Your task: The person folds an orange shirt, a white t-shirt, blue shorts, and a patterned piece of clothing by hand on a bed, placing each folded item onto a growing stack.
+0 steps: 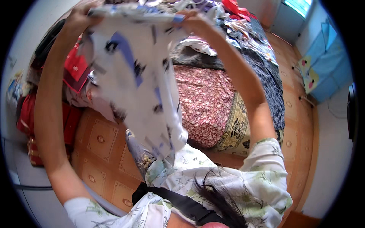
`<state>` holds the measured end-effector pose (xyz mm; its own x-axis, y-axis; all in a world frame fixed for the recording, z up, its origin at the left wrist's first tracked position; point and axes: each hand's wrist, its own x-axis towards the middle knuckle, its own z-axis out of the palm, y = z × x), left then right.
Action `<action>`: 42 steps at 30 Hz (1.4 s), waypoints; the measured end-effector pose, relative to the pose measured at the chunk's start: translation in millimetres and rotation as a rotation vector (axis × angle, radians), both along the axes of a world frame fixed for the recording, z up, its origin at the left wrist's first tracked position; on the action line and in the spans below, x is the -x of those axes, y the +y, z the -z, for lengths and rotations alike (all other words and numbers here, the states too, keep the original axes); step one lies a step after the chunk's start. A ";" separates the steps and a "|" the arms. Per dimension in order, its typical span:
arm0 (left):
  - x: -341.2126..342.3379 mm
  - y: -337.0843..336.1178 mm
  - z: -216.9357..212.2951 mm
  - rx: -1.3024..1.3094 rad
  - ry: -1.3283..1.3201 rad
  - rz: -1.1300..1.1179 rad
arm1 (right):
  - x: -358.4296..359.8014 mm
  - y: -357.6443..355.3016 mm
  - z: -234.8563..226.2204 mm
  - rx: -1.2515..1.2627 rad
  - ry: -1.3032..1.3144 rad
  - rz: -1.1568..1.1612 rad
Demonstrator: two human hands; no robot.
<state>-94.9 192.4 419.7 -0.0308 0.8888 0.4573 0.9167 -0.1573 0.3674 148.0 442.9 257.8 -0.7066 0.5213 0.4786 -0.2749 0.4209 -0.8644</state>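
Note:
A white garment (133,76) with a blue and black print hangs spread out in front of me, its lower part blurred by motion. Whether it is a top or another kind of clothing I cannot make out. My left hand (80,18) is closed on its upper left corner, and my right hand (193,22) grips the upper right corner. Both arms are raised, so the cloth hangs down between them toward my lap. Behind it, part of the bed is hidden.
The bed carries a red floral cover (205,102) and a heap of loose clothes (243,32) at its far right. A red cloth (74,66) lies at the left. Red bags (26,114) stand by the left wall. A light-blue fabric stand (323,62) is on the patterned floor (100,138) at right.

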 end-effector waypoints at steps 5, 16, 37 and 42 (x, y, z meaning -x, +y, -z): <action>33.6 14.7 -42.7 -0.181 -0.136 0.034 | 7.9 28.4 -105.1 -0.372 -0.193 0.503; -76.3 -67.9 197.5 -0.257 0.035 0.180 | -98.6 -68.5 41.9 -0.890 0.020 0.307; -144.4 -191.4 417.4 0.205 0.089 0.084 | -114.3 -164.7 237.2 -0.468 -0.585 0.211; -125.8 -198.9 396.5 0.069 0.071 0.014 | -51.8 -102.0 245.0 -0.269 -0.530 0.324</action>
